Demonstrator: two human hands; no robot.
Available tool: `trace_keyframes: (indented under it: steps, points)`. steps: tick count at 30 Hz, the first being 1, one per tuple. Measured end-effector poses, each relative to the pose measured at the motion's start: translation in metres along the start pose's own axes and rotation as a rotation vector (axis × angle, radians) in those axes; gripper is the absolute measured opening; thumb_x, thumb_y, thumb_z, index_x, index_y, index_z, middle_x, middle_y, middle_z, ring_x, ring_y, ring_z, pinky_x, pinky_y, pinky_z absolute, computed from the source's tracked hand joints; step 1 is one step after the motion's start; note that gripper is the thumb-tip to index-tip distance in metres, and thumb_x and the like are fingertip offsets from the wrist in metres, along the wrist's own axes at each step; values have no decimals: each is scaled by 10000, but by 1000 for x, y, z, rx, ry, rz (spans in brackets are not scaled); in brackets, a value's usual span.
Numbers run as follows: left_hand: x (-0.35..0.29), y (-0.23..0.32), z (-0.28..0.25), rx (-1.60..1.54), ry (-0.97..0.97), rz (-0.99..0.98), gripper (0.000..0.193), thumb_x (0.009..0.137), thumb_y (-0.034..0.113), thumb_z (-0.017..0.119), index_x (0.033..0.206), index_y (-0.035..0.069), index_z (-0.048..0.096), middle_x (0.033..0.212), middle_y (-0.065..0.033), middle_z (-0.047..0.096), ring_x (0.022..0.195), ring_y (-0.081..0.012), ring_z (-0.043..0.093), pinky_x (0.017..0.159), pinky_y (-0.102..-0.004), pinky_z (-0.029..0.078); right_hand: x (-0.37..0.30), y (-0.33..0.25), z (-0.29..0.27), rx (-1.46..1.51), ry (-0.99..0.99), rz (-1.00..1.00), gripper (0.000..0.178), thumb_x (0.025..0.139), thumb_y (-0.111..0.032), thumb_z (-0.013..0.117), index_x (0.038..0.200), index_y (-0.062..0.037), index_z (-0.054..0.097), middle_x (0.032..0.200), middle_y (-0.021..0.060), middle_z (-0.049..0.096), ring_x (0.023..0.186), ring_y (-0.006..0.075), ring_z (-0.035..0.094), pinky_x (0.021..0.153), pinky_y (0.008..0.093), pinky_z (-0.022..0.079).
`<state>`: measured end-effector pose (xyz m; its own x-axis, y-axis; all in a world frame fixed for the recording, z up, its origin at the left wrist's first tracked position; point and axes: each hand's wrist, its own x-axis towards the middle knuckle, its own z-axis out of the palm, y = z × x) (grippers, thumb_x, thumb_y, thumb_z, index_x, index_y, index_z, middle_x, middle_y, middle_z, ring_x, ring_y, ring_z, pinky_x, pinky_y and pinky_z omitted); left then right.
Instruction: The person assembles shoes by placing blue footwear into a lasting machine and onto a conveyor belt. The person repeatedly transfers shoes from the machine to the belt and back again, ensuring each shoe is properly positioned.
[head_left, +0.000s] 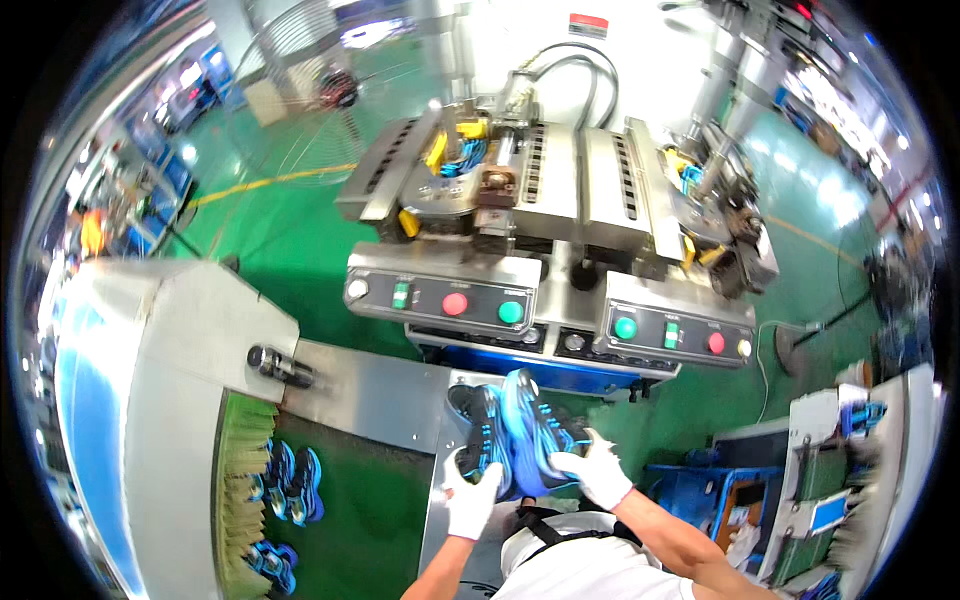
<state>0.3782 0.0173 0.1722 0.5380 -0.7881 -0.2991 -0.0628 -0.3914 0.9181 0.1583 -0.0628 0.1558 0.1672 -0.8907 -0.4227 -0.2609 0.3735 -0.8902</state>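
In front of my body I hold a pair of black sneakers with bright blue laces and soles, side by side and touching. My white-gloved left hand (pixel 473 497) is closed on the left sneaker (pixel 484 428). At the other side, my white-gloved right hand (pixel 597 470) grips the right sneaker (pixel 535 425), which has its blue sole turned partly toward its neighbour. Both hang above the edge of a metal ledge (pixel 395 390). Some fingertips are hidden behind the shoes.
Ahead stands a two-station press (pixel 580 190) with button panels (pixel 450 303); blue-laced shoes sit in its clamps. On the left, several sneakers (pixel 297 485) lie on a green conveyor (pixel 350 530) by a bristle curtain (pixel 240 480). A black bottle-like object (pixel 280 366) lies on the ledge. Right: a blue cart (pixel 710 490).
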Motion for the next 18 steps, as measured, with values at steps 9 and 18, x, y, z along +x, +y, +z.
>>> trace_keyframes:
  steps: [9, 18]
  points:
    - [-73, 69, 208, 232, -761, 478, 630, 778, 148, 838, 1321, 17, 546, 1165, -128, 657, 1041, -213, 636, 958, -364, 505, -158, 37, -188, 965, 705, -17, 681, 776, -6, 813, 1388, -37, 515, 1191, 65, 654, 1026, 186, 640, 894, 354, 549]
    - [-248, 157, 439, 225, -1368, 671, 605, 789, 107, 808, 1321, -7, 543, 1191, -111, 663, 1054, -175, 625, 969, -346, 499, -327, 94, -341, 502, 1806, 74, 711, 782, -152, 811, 1386, 50, 494, 1262, 156, 633, 1096, 273, 640, 999, 396, 488]
